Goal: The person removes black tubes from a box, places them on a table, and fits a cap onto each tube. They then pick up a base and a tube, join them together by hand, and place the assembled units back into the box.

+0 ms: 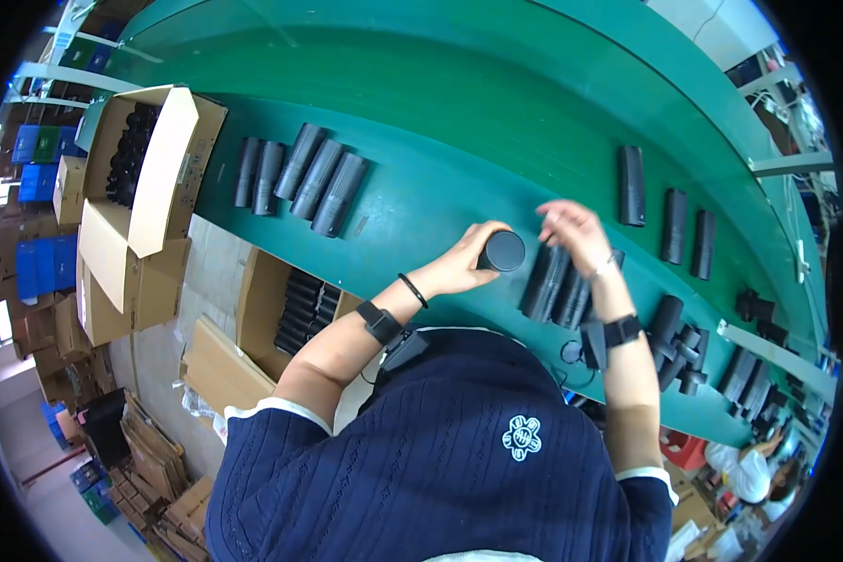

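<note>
My left hand (468, 258) is wrapped round a black cylinder (505, 251), its round flat end facing up. To the right, my right hand (576, 232) hovers over a group of black cylinders (545, 286); its fingers are loosely bent and a little apart, and nothing shows in them. Those cylinders lie side by side on the green workbench (412, 201), partly hidden by my right hand and wrist. Farther left on the bench lies another row of several black cylinders (317, 178).
More black cylinders (632, 185) lie on the bench's right side, with black fittings (688, 361) nearer me. An open carton of black parts (136, 155) stands at the left end. Below the bench edge, another carton (253, 300) holds stacked black cylinders. A metal bar (777, 361) crosses the right.
</note>
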Demonstrator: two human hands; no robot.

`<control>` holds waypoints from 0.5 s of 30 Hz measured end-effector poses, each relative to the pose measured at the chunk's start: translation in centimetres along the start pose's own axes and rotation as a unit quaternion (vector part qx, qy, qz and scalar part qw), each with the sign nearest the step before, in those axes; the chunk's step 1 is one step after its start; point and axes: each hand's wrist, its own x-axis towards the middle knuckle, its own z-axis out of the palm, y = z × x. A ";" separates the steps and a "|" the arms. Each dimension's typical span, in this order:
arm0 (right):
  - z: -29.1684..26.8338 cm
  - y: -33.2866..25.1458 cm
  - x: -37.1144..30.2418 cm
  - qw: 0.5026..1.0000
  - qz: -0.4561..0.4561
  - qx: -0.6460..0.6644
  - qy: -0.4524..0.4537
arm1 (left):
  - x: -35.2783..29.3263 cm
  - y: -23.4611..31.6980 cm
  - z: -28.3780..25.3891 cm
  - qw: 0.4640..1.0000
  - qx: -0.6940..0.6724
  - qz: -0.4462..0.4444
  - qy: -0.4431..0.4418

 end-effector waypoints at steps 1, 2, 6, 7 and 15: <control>1.9 0.8 -1.3 0.999 -0.002 0.021 -0.029 | 0.0 -0.2 0.2 1.000 -0.015 0.015 0.016; 3.3 1.4 -2.1 0.997 -0.009 0.044 -0.055 | -0.1 -0.1 0.2 1.000 -0.015 0.013 0.016; 5.0 2.4 -3.3 0.990 -0.001 0.140 -0.030 | -0.3 -0.4 0.6 0.997 -0.071 0.031 -0.004; 5.1 2.5 -3.3 0.993 -0.027 0.103 -0.048 | -0.3 -0.6 0.6 0.994 -0.105 0.007 -0.018; 6.3 2.3 -3.0 0.994 -0.108 0.025 -0.022 | -0.3 -1.4 0.4 0.995 -0.090 0.047 -0.005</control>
